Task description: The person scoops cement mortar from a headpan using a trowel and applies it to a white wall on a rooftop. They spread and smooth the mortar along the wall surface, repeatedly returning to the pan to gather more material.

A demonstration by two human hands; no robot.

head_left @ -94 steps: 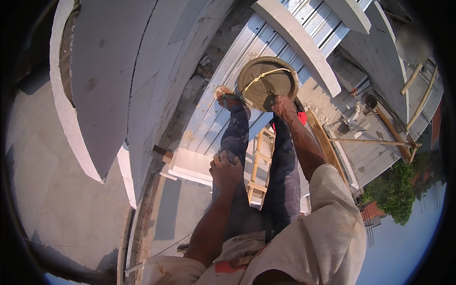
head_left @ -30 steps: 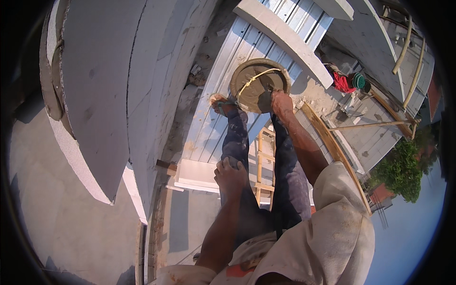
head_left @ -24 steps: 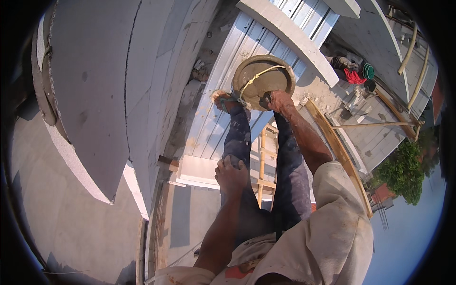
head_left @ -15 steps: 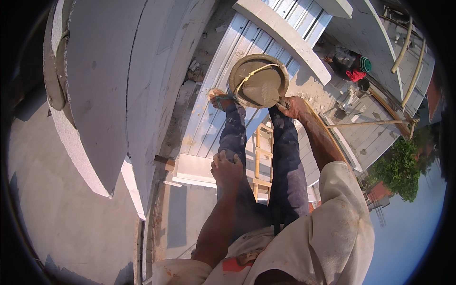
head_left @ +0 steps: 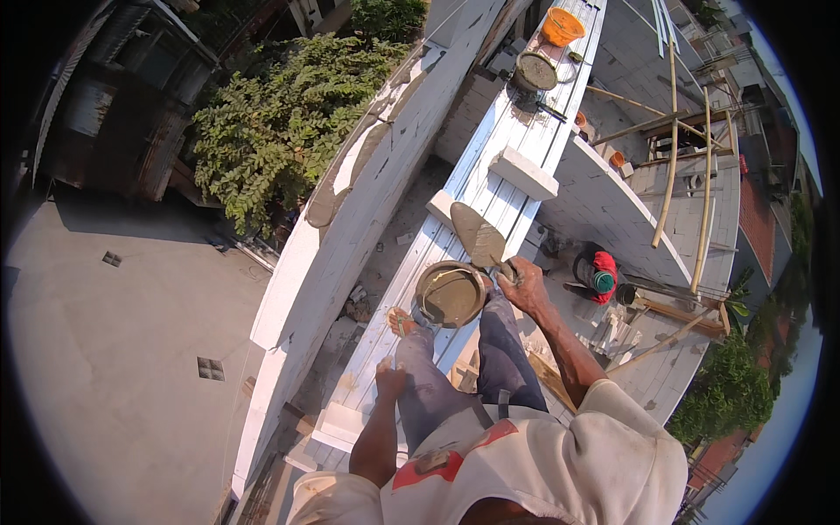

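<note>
My right hand is closed round a trowel's handle; its broad, mortar-coated blade is raised just above a round bucket of grey mortar. The bucket stands at my feet on a ribbed metal walkway, with a light-coloured handle across it. My left hand is beside my left knee, fingers curled; what they grip, if anything, is hidden. White blocks lie across the walkway beyond the trowel.
A block wall with mortar along its top runs left, above a concrete yard. Farther along the walkway are an orange bucket and another mortar bucket. Below right, a person in red bends near bamboo poles.
The view has swung up to show more walkway, the far buckets and trees. My right hand has lifted the trowel from the bucket, so its blade now points away from me above the rim.
</note>
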